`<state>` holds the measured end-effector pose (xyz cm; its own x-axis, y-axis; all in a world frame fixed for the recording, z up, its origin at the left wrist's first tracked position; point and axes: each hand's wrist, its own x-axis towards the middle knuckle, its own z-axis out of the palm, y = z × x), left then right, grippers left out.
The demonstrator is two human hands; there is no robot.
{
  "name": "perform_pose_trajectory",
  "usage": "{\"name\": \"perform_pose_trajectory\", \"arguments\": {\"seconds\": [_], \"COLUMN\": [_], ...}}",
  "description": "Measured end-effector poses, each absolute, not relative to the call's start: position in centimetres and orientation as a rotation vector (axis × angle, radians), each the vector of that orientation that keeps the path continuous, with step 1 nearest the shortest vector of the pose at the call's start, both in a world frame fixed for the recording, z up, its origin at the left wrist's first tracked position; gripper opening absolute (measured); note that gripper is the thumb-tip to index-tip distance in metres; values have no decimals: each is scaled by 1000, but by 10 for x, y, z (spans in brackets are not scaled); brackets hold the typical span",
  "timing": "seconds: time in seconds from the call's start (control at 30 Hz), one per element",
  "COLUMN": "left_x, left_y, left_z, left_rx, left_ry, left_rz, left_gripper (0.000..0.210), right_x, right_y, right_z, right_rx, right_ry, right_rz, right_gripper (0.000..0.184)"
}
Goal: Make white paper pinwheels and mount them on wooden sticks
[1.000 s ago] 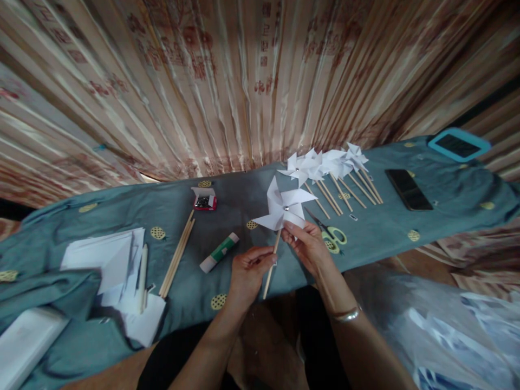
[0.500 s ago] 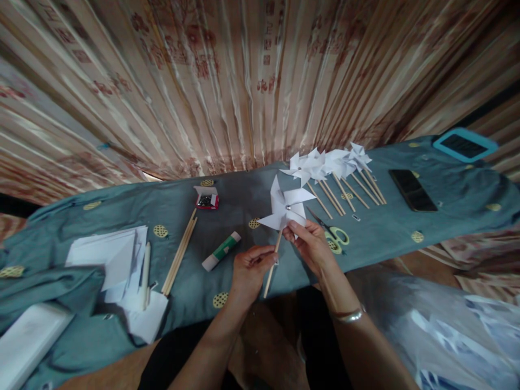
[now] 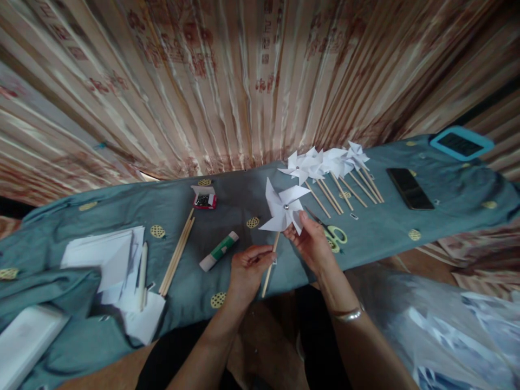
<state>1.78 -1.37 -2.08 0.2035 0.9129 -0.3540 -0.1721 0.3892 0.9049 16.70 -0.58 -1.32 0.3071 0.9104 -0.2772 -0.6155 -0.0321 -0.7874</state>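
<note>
A white paper pinwheel (image 3: 280,210) with a silver pin at its centre is held up on a wooden stick over the front of the table. My left hand (image 3: 249,268) pinches the stick below the blades. The thumb and fingers of my right hand (image 3: 311,241) close on the lower right blade. Just beyond that hand lie scissors (image 3: 336,235) with yellow-green handles, partly hidden by it. To the left of my left hand is a green and white glue stick (image 3: 219,251).
Several finished pinwheels (image 3: 312,165) lie in a row at the back. A phone (image 3: 410,188) and a blue-framed device (image 3: 462,143) are at the right. Leftward are an open red box of pins (image 3: 205,200), wooden sticks (image 3: 177,257), paper sheets (image 3: 117,257) and a white box (image 3: 30,344).
The pinwheel's blades have turned slightly. My right thumb has shifted up and right along the blade, while my left hand keeps its hold on the stick.
</note>
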Motion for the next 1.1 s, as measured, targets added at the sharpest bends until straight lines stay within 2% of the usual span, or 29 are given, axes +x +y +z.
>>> {"name": "perform_pose_trajectory", "arguments": {"seconds": [0.53,1.1], "left_x": [19,21], "left_y": [-15,-17], "left_z": [-24,-27], "left_rx": [856,888], "left_ry": [1107,1109], "left_rz": [882,856], "left_gripper": [18,20], "right_x": [171,179], "right_y": [-2,0], "right_z": [-16,-11], "right_rx": [-904,-928], "right_ry": [-299,-179], "right_rz": [1242,1136], "right_gripper": [45,31]}}
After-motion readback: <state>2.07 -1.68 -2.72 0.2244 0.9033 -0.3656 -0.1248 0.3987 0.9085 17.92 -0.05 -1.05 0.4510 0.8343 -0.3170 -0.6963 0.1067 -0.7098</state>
